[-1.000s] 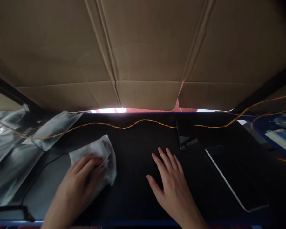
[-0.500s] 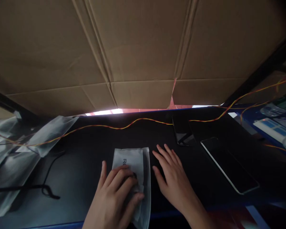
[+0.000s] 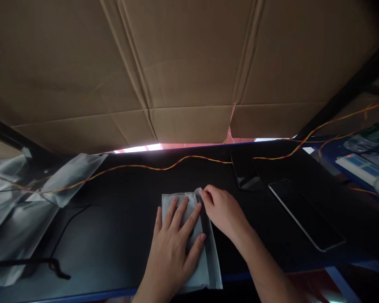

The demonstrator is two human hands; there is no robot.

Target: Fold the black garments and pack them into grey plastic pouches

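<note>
A frosted plastic zip bag point(image 3: 212, 252) with a pale packet inside lies flat at the near middle of the black tabletop point(image 3: 113, 227). Spread fingers of my left hand point(image 3: 177, 240) rest on top of it, palm down, covering most of its print. At the bag's upper right corner, my right hand point(image 3: 222, 208) is closed, thumb and forefinger pinching the zip edge. To the right of that hand lie a dark smartphone point(image 3: 244, 170) and a larger phone with a silver edge point(image 3: 306, 214), both face up.
Several frosted bags point(image 3: 28, 229) are piled at the left beside a black cord point(image 3: 58, 269). A red-yellow twisted wire point(image 3: 139, 166) runs across the back. Cardboard point(image 3: 189, 63) stands behind it. On the right, a blue shelf holds a white-and-blue box point(image 3: 361, 170).
My right hand has gone from lying open beside the bag to pinching its upper corner. My left hand has flattened and spread over the bag, which has shifted slightly right.
</note>
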